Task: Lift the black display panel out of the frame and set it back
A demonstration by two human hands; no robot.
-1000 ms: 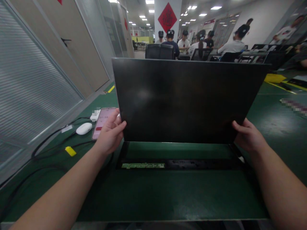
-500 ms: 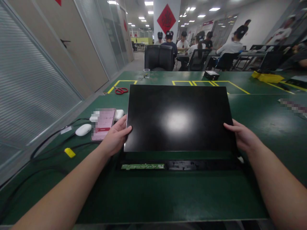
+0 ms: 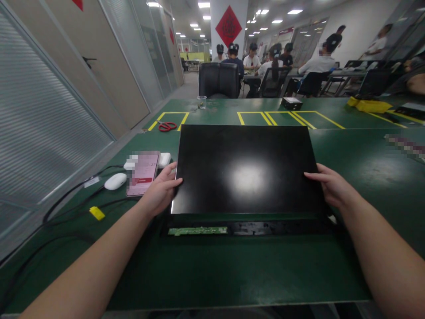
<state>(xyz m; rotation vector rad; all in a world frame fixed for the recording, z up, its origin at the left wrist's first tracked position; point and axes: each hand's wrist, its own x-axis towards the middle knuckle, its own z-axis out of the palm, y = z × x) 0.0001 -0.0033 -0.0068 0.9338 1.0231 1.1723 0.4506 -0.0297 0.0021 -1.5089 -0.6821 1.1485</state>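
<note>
the left hand (image 3: pixel 161 190) and right hand (image 3: pixel 335 186) each grip 1 side edge of the black panel (image 3: pixel 245 170), apparently tilted.

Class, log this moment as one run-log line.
left hand: grip on panel side | right hand: grip on opposite side | circuit board: nearer wearer

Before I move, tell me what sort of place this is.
Probably an open-plan office with a workbench: a green table with yellow tape outlines, black office chairs, and people seated at desks behind.
</note>
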